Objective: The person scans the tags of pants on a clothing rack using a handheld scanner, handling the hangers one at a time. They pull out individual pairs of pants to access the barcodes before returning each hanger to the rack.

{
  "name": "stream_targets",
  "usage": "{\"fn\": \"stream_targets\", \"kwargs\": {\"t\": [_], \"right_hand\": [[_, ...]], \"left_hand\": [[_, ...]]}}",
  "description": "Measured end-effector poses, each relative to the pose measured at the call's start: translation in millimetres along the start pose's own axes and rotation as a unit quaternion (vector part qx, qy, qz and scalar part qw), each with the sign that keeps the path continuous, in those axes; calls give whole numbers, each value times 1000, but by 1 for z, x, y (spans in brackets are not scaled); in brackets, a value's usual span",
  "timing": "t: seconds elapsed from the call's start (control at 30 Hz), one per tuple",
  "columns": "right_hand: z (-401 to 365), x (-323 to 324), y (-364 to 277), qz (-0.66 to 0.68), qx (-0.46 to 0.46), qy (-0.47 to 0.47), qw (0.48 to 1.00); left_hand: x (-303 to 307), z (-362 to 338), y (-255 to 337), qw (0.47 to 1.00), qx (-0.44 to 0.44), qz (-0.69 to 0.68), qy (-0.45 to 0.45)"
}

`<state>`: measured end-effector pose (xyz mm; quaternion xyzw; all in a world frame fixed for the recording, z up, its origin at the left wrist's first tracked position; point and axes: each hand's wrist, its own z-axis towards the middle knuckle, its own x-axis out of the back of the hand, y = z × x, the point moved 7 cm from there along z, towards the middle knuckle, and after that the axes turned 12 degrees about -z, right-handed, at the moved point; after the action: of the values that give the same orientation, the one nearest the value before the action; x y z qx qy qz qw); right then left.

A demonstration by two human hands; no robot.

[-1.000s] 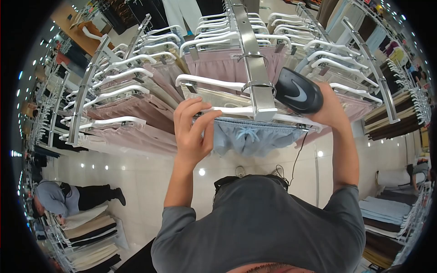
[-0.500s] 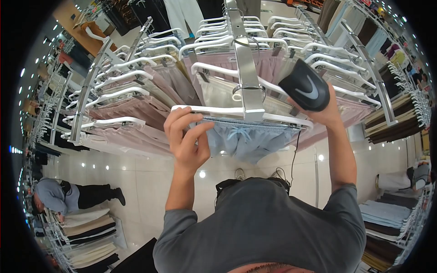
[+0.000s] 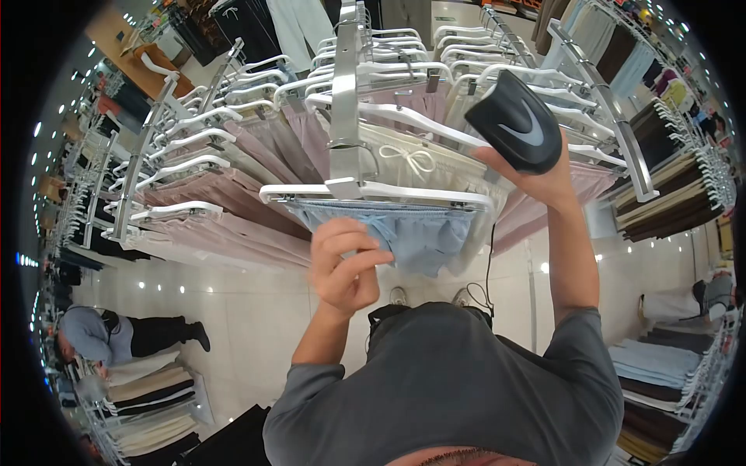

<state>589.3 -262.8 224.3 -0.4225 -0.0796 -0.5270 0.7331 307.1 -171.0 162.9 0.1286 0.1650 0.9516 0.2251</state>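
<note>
My right hand (image 3: 544, 175) is wrapped round a black handheld scanner (image 3: 517, 124) with a grey curved mark, raised over the hangers on the right. The fingers on its handle are partly hidden. My left hand (image 3: 346, 268) is in front of light blue drawstring trousers (image 3: 427, 241), fingers half bent and apart, with nothing visible in them. Those trousers hang from a white hanger (image 3: 396, 192) at the front of the middle metal rail (image 3: 344, 101). Behind them hang cream trousers (image 3: 412, 155) with a white bow on another white hanger (image 3: 420, 120).
Pink and beige trousers (image 3: 210, 194) hang on the left arms of the rack, with a metal rail (image 3: 641, 171) on the right. A thin cable (image 3: 489, 264) dangles to the tiled floor (image 3: 256, 311). Folded clothes (image 3: 653, 361) lie at right. A person (image 3: 124, 334) stands at left.
My left hand has left the front hanger and moved down and right before the blue trousers. The front hanger has shifted left and turned, uncovering more of the cream trousers. The scanner is slightly higher.
</note>
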Motion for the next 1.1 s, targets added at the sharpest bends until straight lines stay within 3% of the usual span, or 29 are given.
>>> {"fn": "stream_targets", "kwargs": {"t": [0.1, 0.17, 0.23, 0.37, 0.43, 0.53, 0.67, 0.77, 0.97, 1.03, 1.1], "right_hand": [[-27, 32, 7, 24, -24, 38, 999], [-55, 56, 25, -2, -92, 54, 994], [-92, 93, 27, -109, -32, 53, 992], [-142, 137, 39, -116, -70, 59, 989], [-155, 157, 36, -133, -35, 61, 989], [-175, 183, 45, -86, -62, 26, 994], [-192, 223, 60, -103, -48, -26, 993], [-203, 252, 78, -69, -61, -20, 996], [-205, 279, 129, 17, -39, -56, 997], [-195, 281, 140, 33, 18, -53, 998], [-184, 283, 151, 59, 9, -57, 997]], "left_hand": [[-31, -8, 7, 997, 17, -64, -36], [-50, -3, 15, 995, 18, -80, -50], [-81, 9, 24, 992, 14, -92, -87], [-126, 31, 34, 988, -2, -93, -123], [-153, 43, 40, 987, -21, -62, -149], [-195, 65, 50, 983, -62, 17, -169], [-245, 87, 50, 973, -47, 86, -207], [-278, 75, 27, 964, -52, 50, -255], [-315, 76, 42, 959, -99, 65, -256], [-322, 74, 40, 961, -89, 85, -249], [-326, 72, 36, 961, -79, 106, -241]]}}
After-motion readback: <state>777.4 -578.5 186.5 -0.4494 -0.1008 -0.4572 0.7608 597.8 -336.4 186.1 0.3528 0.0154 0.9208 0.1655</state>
